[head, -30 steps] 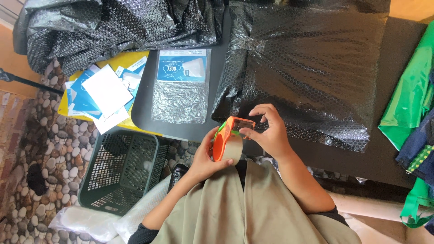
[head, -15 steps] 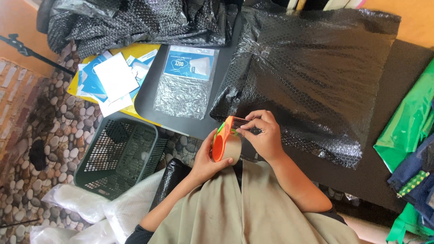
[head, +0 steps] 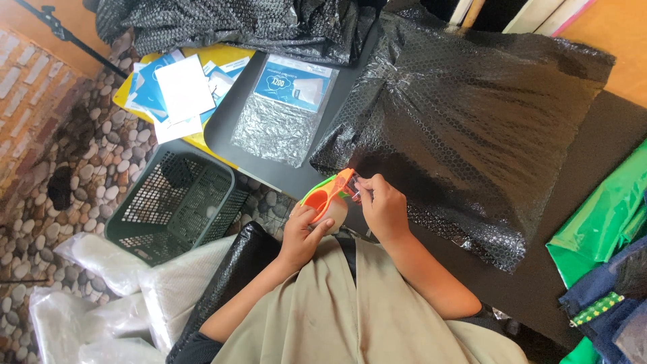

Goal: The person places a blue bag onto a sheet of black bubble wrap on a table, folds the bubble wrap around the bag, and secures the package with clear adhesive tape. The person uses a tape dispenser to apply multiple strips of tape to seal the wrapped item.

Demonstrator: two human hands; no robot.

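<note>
My left hand (head: 302, 232) grips an orange tape dispenser (head: 326, 194) with a roll of clear tape, held just above my lap at the table's near edge. My right hand (head: 381, 205) pinches the tape end at the dispenser's front, next to a large parcel wrapped in black bubble wrap (head: 465, 114) that lies on the black table (head: 593, 202). The tape end itself is too thin to make out.
A clear packet with a blue label (head: 286, 108) lies on the table's left part. Blue and white cards (head: 178, 91) rest on a yellow sheet. A dark green mesh basket (head: 175, 205) stands on the pebble floor; white plastic bags (head: 101, 310) lie beside it. Green bags (head: 603, 222) sit at right.
The view has swung left and tilted. My left hand has turned the dispenser more edge-on, and my right hand's fingers have closed tighter at its front.
</note>
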